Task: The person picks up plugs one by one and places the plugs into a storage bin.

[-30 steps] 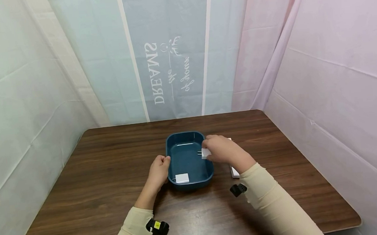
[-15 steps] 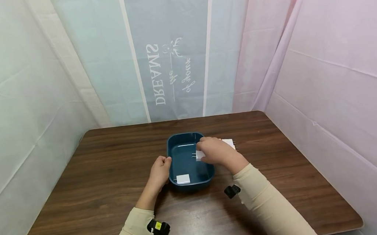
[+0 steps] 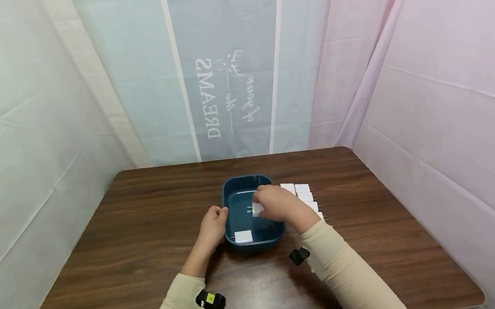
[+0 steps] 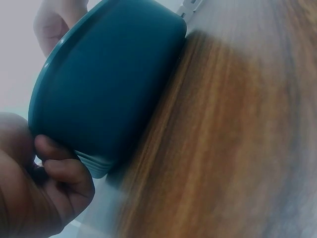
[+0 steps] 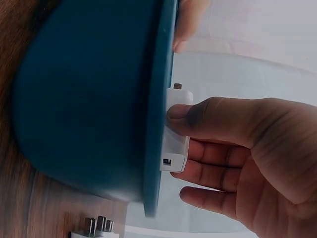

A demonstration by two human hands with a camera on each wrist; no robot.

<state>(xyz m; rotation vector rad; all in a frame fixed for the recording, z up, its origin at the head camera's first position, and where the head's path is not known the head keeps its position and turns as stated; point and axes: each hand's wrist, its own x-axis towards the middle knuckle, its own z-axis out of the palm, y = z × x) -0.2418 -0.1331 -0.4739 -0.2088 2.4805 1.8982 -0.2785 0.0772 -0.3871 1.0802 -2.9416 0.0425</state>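
My left hand (image 3: 213, 225) grips the left rim of a dark teal plastic bin (image 3: 237, 201) on the table; the curled fingers (image 4: 69, 173) show at that rim in the left wrist view. Between thumb and fingers, my right hand (image 3: 279, 204) pinches a white USB charger plug (image 5: 177, 139) over the bin's inside. Its metal prongs point left in the head view, and a USB port faces the right wrist camera. Another white charger (image 3: 243, 237) lies on the bin's floor at the near left corner.
Several more white chargers (image 3: 305, 196) lie in rows on the wooden table (image 3: 368, 242), right of the bin and partly hidden by my right arm. Pale curtains (image 3: 425, 87) hang around the table's back and sides.
My right hand has moved left with the charger, from the bin's right rim to farther inside. More chargers on the table have come into sight behind it. The left hand keeps its hold.
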